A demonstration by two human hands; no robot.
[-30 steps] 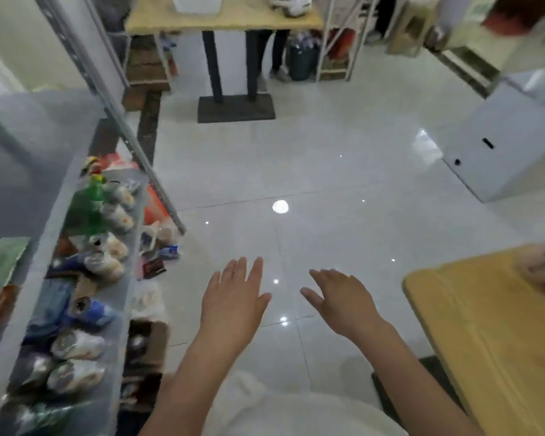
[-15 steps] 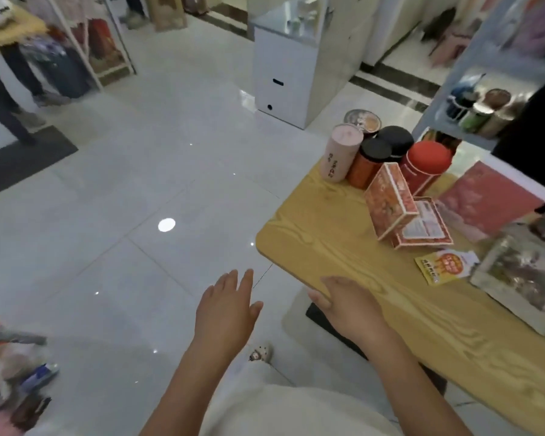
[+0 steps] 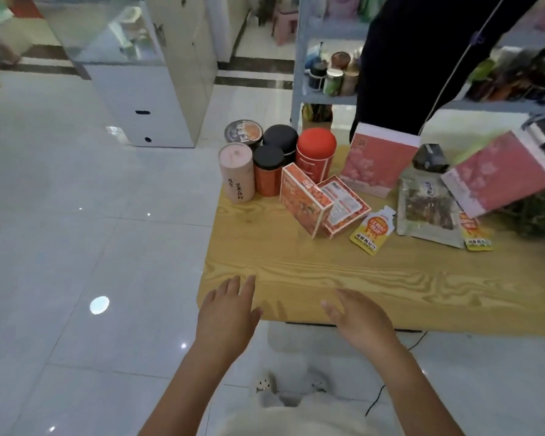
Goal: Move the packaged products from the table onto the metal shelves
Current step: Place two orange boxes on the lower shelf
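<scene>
If over table (image 3: 397, 278) — left hand (image 3: 225, 322), right hand (image 3: 361, 324)

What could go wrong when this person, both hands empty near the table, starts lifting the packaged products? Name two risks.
1. The beige tube stands near the left edge of the table, close beside the black-lidded orange jar; pulling that jar out might knock the tube to the floor.
2. The tilted orange box seems propped against the flat orange box; lifting either may topple or shift the other.
</scene>
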